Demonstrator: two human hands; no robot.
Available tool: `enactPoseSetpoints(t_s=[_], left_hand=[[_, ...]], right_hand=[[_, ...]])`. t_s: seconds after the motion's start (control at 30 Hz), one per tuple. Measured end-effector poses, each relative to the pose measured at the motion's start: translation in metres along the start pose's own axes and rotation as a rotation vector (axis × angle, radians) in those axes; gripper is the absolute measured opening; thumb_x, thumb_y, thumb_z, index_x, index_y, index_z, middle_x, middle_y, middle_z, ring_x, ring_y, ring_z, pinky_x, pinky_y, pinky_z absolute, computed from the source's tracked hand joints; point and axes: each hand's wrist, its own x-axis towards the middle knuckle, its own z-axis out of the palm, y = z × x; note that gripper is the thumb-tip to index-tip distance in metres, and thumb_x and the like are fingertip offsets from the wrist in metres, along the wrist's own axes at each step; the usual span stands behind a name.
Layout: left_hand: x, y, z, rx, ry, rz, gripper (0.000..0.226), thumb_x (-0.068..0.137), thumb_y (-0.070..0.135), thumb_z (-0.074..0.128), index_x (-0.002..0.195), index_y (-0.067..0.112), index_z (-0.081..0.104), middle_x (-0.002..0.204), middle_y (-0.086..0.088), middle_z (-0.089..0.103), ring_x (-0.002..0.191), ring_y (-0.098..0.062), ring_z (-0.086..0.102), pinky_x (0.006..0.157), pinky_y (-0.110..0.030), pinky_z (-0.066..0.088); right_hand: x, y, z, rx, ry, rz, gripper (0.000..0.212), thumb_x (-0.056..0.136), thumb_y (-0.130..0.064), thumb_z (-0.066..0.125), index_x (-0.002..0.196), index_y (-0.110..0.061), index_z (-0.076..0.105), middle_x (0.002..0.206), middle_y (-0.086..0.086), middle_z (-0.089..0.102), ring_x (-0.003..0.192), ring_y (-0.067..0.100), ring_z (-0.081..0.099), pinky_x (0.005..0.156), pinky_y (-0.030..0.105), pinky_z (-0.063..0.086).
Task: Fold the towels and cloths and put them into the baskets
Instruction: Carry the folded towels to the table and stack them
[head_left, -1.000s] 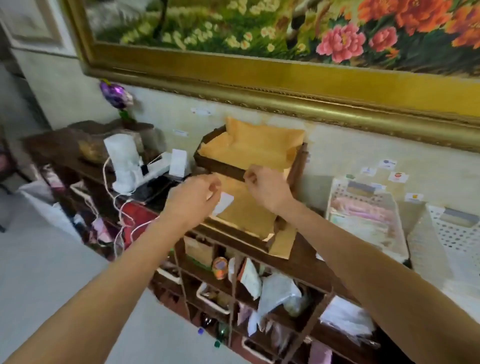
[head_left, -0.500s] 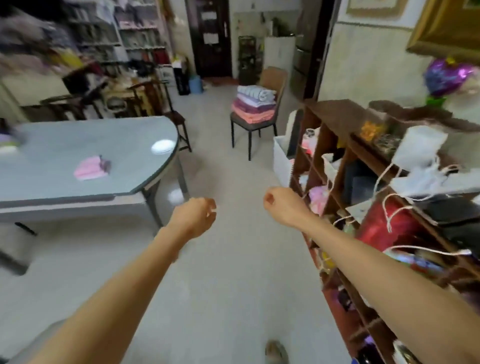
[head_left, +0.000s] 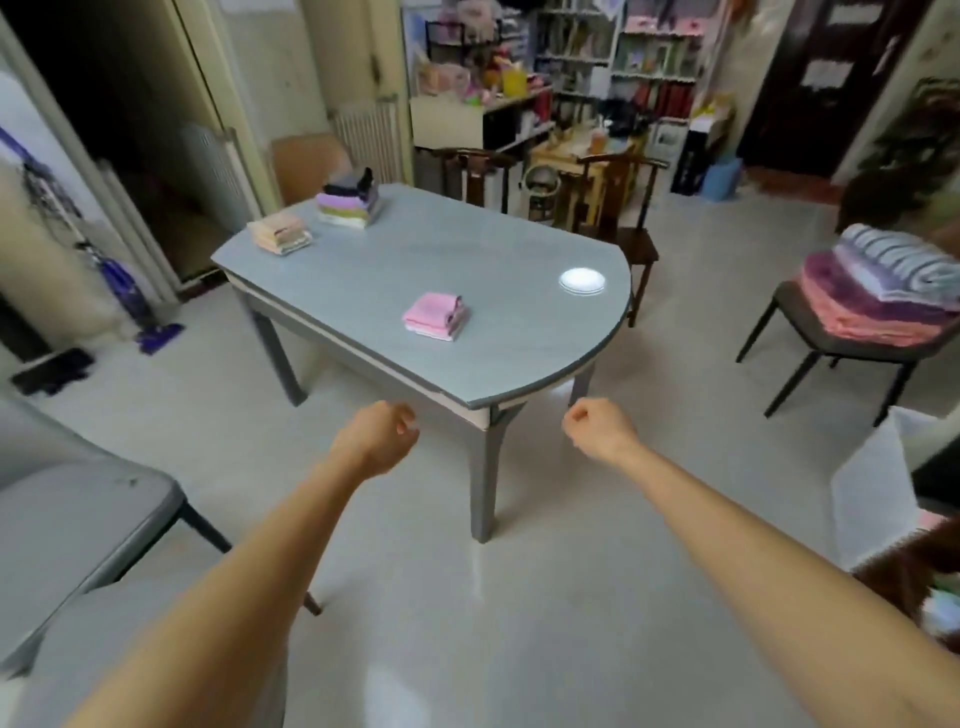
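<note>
Lying on the table (head_left: 509, 332), pink cloths (head_left: 434, 316) beyond both empty grips.

Grey glass-topped table with one rounded end (head_left: 498, 270), dark wooden armchair (head_left: 618, 208) behind it, purple upright vacuum cleaner (head_left: 122, 291) against the left wall, cluttered bookshelves (head_left: 623, 62) at the back, dark door (head_left: 826, 78) far right

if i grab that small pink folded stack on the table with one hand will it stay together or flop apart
The pink folded stack looks like soft cloth in a few loose layers, so it would probably sag and the layers could slide apart under a one-handed pinch. It seems small and thin, so likely light. On the smooth table it would probably slide easily if pushed.
</note>
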Motion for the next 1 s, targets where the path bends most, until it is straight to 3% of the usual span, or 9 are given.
enactPoseSetpoints(t_s=[0.17, 0.3, 0.47, 0.57, 0.67, 0.7, 0.77, 0.83, 1.0], left_hand=[[0.084, -0.025, -0.009, -0.164, 0.079, -0.156, 0.037, 0.09, 0.02, 0.058, 0.124, 0.005, 0.061, 0.122, -0.014, 0.064, 0.113, -0.03, 0.059, 0.098, -0.033, 0.045], [0.171, -0.035, -0.019, -0.29, 0.096, -0.222, 0.042, 0.093, 0.022, 0.057, 0.131, 0.005, 0.056, 0.128, -0.013, 0.06, 0.119, -0.029, 0.055, 0.096, -0.029, 0.041], [0.269, -0.042, -0.038, -0.471, 0.057, -0.296, 0.048, 0.092, 0.022, 0.058, 0.136, 0.004, 0.048, 0.133, -0.015, 0.054, 0.12, -0.03, 0.053, 0.1, -0.034, 0.043], [0.317, -0.052, -0.038, -0.674, 0.04, -0.419, 0.048, 0.09, 0.02, 0.061, 0.133, 0.003, 0.048, 0.124, -0.019, 0.058, 0.112, -0.033, 0.057, 0.098, -0.042, 0.049], [0.367, -0.06, -0.03, -0.914, 0.031, -0.569, 0.041, 0.093, 0.017, 0.059, 0.13, 0.003, 0.049, 0.096, -0.008, 0.054, 0.093, -0.024, 0.052, 0.088, -0.037, 0.05], [0.378, -0.062, -0.026, -0.973, 0.027, -0.619, 0.037, 0.093, 0.016, 0.059, 0.127, 0.004, 0.051, 0.096, -0.007, 0.052, 0.094, -0.022, 0.049, 0.085, -0.036, 0.05], [0.399, -0.064, -0.019, -1.114, 0.006, -0.729, 0.032, 0.093, 0.017, 0.06, 0.121, 0.005, 0.053, 0.109, -0.009, 0.049, 0.102, -0.024, 0.048, 0.084, -0.034, 0.05], [0.422, -0.066, -0.008, -1.243, 0.008, -0.85, 0.035, 0.092, 0.018, 0.062, 0.123, 0.004, 0.053, 0.122, -0.013, 0.046, 0.113, -0.028, 0.047, 0.084, -0.035, 0.049], [0.476, -0.047, 0.025, -1.43, 0.009, -1.103, 0.065, 0.089, 0.033, 0.065, 0.142, 0.009, 0.036, 0.145, -0.017, 0.034, 0.127, -0.037, 0.042, 0.092, -0.044, 0.049]], right_hand=[[0.103, -0.044, 0.023, 0.085, -0.089, -0.047, 0.019, 0.087, -0.011, 0.052, 0.07, -0.014, 0.057, 0.078, 0.012, 0.063, 0.091, 0.038, 0.067, 0.069, 0.03, 0.047], [0.182, -0.082, 0.036, 0.083, -0.102, -0.041, 0.011, 0.088, -0.014, 0.052, 0.088, -0.012, 0.062, 0.092, 0.009, 0.065, 0.095, 0.029, 0.062, 0.083, 0.033, 0.049], [0.275, -0.123, 0.049, 0.062, -0.102, -0.006, 0.028, 0.092, -0.019, 0.055, 0.115, -0.005, 0.059, 0.122, 0.01, 0.06, 0.114, 0.027, 0.054, 0.092, 0.03, 0.041], [0.326, -0.145, 0.061, 0.041, -0.136, 0.001, 0.033, 0.094, -0.024, 0.055, 0.12, -0.004, 0.055, 0.126, 0.011, 0.057, 0.118, 0.028, 0.052, 0.093, 0.028, 0.039], [0.399, -0.167, 0.076, 0.029, -0.177, -0.016, 0.036, 0.095, -0.029, 0.054, 0.12, -0.003, 0.053, 0.125, 0.013, 0.057, 0.117, 0.029, 0.053, 0.089, 0.029, 0.039], [0.419, -0.173, 0.081, 0.024, -0.187, -0.022, 0.036, 0.095, -0.03, 0.054, 0.118, -0.003, 0.054, 0.123, 0.014, 0.058, 0.115, 0.03, 0.053, 0.086, 0.029, 0.04], [0.455, -0.185, 0.094, 0.02, -0.234, -0.037, 0.04, 0.095, -0.034, 0.053, 0.117, -0.001, 0.052, 0.121, 0.016, 0.059, 0.115, 0.032, 0.054, 0.082, 0.03, 0.039], [0.49, -0.196, 0.11, 0.0, -0.322, -0.045, 0.05, 0.095, -0.036, 0.052, 0.127, 0.001, 0.045, 0.131, 0.018, 0.052, 0.122, 0.032, 0.049, 0.092, 0.031, 0.039], [0.563, -0.205, 0.149, -0.137, -0.522, -0.093, 0.066, 0.094, -0.049, 0.047, 0.136, -0.001, 0.034, 0.142, 0.02, 0.043, 0.129, 0.035, 0.043, 0.106, 0.039, 0.036]])
